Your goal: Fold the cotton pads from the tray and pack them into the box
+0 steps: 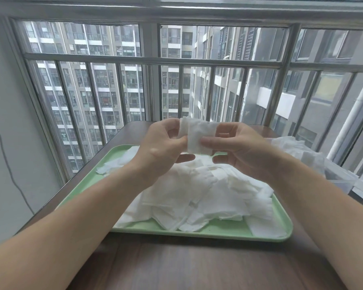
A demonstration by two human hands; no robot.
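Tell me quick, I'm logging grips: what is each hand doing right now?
Left hand: pinches the cotton pad at its left edge.
Right hand: pinches the same pad's right edge.

This is a home balcony in a high apartment. A wooden table [176,266] stands at barred windows [151,84]. Residential towers [105,80] stand outside.

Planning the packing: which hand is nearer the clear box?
Right. The right hand, pinching the cotton pad, is left of the clear box; the left hand holds the pad's other end, farther left.

Pile of cotton pads [197,191] on tray [218,232], tray on table [176,266], box [340,178] right of tray
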